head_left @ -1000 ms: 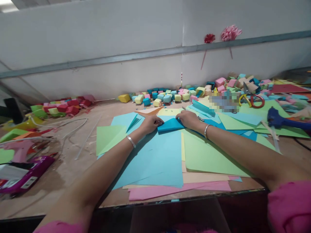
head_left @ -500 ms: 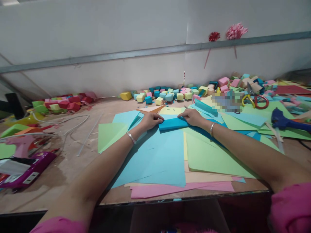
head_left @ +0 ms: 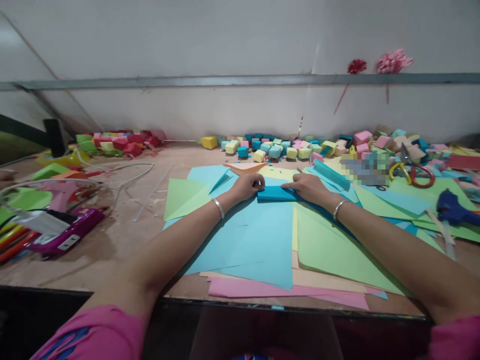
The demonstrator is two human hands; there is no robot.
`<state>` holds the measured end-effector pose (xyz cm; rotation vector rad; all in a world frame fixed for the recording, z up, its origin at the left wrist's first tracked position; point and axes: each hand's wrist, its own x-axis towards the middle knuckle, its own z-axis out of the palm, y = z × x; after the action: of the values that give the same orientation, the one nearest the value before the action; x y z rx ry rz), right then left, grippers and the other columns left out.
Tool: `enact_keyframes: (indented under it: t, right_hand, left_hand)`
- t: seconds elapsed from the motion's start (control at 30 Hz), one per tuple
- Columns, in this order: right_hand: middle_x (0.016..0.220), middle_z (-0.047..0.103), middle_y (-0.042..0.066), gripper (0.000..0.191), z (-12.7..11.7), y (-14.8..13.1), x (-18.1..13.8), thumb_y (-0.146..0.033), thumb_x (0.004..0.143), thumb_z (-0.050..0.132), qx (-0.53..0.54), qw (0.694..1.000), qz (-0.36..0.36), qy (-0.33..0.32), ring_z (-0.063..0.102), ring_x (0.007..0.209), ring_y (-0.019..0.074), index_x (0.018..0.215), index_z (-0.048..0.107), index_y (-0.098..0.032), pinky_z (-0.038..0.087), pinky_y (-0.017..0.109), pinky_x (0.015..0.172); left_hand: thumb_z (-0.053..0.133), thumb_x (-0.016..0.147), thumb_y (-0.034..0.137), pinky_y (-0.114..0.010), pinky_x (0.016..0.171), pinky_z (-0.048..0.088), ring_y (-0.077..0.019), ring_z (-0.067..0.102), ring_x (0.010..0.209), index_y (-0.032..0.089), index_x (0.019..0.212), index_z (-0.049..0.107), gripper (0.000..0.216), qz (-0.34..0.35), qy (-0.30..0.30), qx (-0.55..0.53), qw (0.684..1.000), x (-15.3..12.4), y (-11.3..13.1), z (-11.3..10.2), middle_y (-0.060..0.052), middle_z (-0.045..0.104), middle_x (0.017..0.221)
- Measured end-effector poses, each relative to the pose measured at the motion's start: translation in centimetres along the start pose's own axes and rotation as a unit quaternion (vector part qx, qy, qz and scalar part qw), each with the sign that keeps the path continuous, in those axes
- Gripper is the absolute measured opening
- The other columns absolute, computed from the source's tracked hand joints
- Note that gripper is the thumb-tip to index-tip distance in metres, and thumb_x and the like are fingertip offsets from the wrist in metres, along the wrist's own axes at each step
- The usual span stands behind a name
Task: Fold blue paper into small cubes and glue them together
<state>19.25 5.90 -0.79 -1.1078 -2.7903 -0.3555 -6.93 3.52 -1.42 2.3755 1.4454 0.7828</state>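
Observation:
A folded strip of dark blue paper (head_left: 275, 194) lies across light blue paper sheets (head_left: 243, 245) in front of me. My left hand (head_left: 247, 187) is at the strip's left end, its thumb and forefinger curled together in a pinch at the edge. With its forefinger stretched along the top edge, my right hand (head_left: 309, 188) presses on the strip's right part, the other fingers tucked in. Part of the strip is hidden under this hand. A light green sheet (head_left: 337, 250) lies below my right forearm, and pink paper (head_left: 255, 289) shows near the table's front edge.
Paper cubes (head_left: 275, 151) line the back of the table, with more cubes (head_left: 120, 144) at the far left. Scissors (head_left: 422, 175) and a blue glue gun (head_left: 455, 207) lie right. A purple power strip (head_left: 73, 232), pink glue gun (head_left: 62, 195) and white cable (head_left: 131, 185) are left.
My view has turned and levelled, so the scene sits further right in the picture. Both hands stay at the blue strip; the left fingers look slightly more curled.

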Motion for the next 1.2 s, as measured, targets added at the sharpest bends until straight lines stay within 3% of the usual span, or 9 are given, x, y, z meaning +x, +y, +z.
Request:
enact_keyframes:
  t: [0.23, 0.43, 0.57, 0.67, 0.87, 1.0, 1.2]
  right_hand:
    - [0.085, 0.061, 0.008, 0.044, 0.2, 0.1, 0.1, -0.016, 0.097, 0.039, -0.022, 1.0, -0.008, -0.009, 0.051, 0.075, 0.0168, 0.126, 0.066, -0.036, 0.018, 0.029, 0.057]
    - [0.085, 0.06, 0.007, 0.044, 0.2, 0.1, 0.1, -0.017, 0.098, 0.039, -0.007, 1.0, -0.003, -0.006, 0.051, 0.075, 0.0169, 0.125, 0.066, -0.037, 0.019, 0.028, 0.057]
    - [0.085, 0.061, 0.007, 0.046, 0.1, 0.1, 0.1, -0.013, 0.095, 0.04, -0.001, 1.0, -0.004, -0.007, 0.051, 0.077, 0.0171, 0.125, 0.066, -0.037, 0.02, 0.027, 0.057]
    - [0.086, 0.061, 0.007, 0.048, 0.1, 0.0, 0.1, -0.012, 0.094, 0.04, -0.001, 1.0, 0.002, -0.009, 0.052, 0.077, 0.0171, 0.125, 0.066, -0.038, 0.02, 0.027, 0.057]
    - [0.087, 0.061, 0.008, 0.046, 0.2, 0.0, 0.1, -0.014, 0.095, 0.039, 0.0, 1.0, 0.006, -0.007, 0.052, 0.077, 0.0172, 0.125, 0.066, -0.037, 0.02, 0.027, 0.057]
    - [0.087, 0.061, 0.008, 0.043, 0.5, 0.2, 0.1, -0.017, 0.096, 0.04, 0.0, 1.0, 0.008, -0.006, 0.052, 0.078, 0.0178, 0.125, 0.067, -0.035, 0.02, 0.028, 0.057]
    - [0.086, 0.062, 0.007, 0.044, 0.6, 0.2, 0.1, -0.015, 0.096, 0.039, 0.008, 1.0, 0.006, -0.003, 0.051, 0.075, 0.0174, 0.123, 0.068, -0.035, 0.02, 0.028, 0.057]
  left_hand:
    - [0.065, 0.076, 0.015, -0.027, 0.068, 0.044, -0.0153, 0.056, 0.072, 0.015, 0.079, 0.076, 0.012, 0.028, -0.006, 0.001, 1.0, 0.2, 0.2, -0.5, -0.007, 0.065, 0.084]
    - [0.055, 0.079, 0.01, -0.028, 0.075, 0.049, -0.0156, 0.061, 0.078, 0.017, 0.086, 0.078, 0.025, 0.082, -0.069, -0.027, 0.994, 0.4, 0.8, -1.1, -0.007, 0.069, 0.091]
    - [0.055, 0.082, 0.01, -0.026, 0.076, 0.049, -0.0149, 0.063, 0.081, 0.017, 0.087, 0.078, 0.025, 0.076, -0.102, -0.047, 0.991, 0.8, 0.6, -1.4, -0.007, 0.072, 0.092]
    - [0.055, 0.086, 0.016, -0.026, 0.075, 0.048, -0.0153, 0.064, 0.081, 0.016, 0.095, 0.077, 0.024, 0.045, -0.092, -0.052, 0.993, 0.9, 0.4, -1.2, -0.008, 0.073, 0.092]
    - [0.068, 0.08, 0.034, -0.028, 0.071, 0.046, -0.0177, 0.062, 0.078, 0.013, 0.108, 0.073, 0.035, 0.0, -0.077, -0.051, 0.996, 1.0, 0.5, -0.8, -0.009, 0.073, 0.09]
    - [0.078, 0.071, 0.033, -0.025, 0.069, 0.046, -0.0163, 0.061, 0.076, 0.013, 0.106, 0.074, 0.041, 0.012, -0.121, -0.063, 0.991, 0.9, 0.5, -1.6, -0.007, 0.071, 0.086]
    - [0.079, 0.068, 0.029, -0.022, 0.067, 0.044, -0.0124, 0.057, 0.073, 0.02, 0.097, 0.078, 0.031, 0.059, -0.161, -0.053, 0.984, 0.9, 0.8, -2.5, -0.005, 0.066, 0.091]
